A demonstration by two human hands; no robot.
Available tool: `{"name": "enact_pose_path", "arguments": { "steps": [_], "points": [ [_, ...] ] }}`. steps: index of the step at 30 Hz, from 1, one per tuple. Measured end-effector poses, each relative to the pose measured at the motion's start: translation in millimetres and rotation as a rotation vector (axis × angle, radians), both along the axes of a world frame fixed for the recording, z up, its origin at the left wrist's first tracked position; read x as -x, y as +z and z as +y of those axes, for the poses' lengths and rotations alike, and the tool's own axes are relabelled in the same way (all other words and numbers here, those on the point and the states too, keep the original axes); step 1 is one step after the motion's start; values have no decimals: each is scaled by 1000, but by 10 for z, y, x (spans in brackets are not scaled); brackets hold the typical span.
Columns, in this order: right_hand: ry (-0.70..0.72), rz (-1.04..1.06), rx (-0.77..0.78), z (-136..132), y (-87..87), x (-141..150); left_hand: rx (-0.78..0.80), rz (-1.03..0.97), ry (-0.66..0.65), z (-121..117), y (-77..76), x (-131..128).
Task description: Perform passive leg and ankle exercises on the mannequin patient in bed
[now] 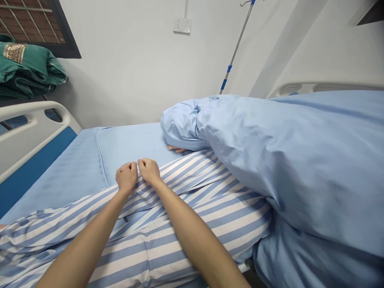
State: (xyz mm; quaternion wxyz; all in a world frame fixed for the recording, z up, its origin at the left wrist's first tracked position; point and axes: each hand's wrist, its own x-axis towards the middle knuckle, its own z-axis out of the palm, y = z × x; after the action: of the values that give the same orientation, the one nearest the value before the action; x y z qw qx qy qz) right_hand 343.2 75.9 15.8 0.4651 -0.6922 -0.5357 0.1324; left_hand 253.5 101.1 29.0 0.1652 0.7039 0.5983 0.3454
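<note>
My left hand (126, 176) is curled into a fist over the far leg of a pair of blue-and-white striped trousers (210, 218). Beside it, nearly touching, my right hand (149, 171) is also a fist on the same leg. No cloth shows bunched in either fist; their undersides are hidden. The trousers are on the legs of someone lying across the bed. A light blue quilt (300, 152) covers the upper part of that body. Fingertips of another hand (177, 149) poke out below the quilt's folded end.
The bed's blue sheet (132, 140) runs along the far side. A white-and-blue footboard (39, 136) stands at left, with folded green cloth (30, 72) behind it. An IV pole (237, 50) rises by the wall, right of a socket (182, 25).
</note>
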Motion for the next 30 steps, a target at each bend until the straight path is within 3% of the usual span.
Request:
{"name": "enact_pose_path", "arguments": {
  "steps": [5,7,10,12,14,19,21,24,30],
  "points": [
    [75,513,-194,35,48,-141,13,-419,27,7,108,-452],
    [69,717,-229,47,49,-191,70,-424,61,-49,55,-579],
    [20,865,-255,63,33,-223,109,-254,93,-154,-40,-645],
    [-10,817,-237,59,38,-227,126,-156,101,-202,-61,-633],
    [-38,636,-155,26,88,-237,151,-76,96,-226,-49,-609],
    [-49,-178,127,-174,379,-373,150,95,21,-234,-38,-599],
    [-19,-345,150,-241,440,-463,141,96,25,-232,-62,-617],
    [23,-330,119,-278,361,-592,114,64,54,-234,-104,-641],
    [-1,-23,-44,-262,110,-699,87,21,34,-243,-89,-638]
  ]
}}
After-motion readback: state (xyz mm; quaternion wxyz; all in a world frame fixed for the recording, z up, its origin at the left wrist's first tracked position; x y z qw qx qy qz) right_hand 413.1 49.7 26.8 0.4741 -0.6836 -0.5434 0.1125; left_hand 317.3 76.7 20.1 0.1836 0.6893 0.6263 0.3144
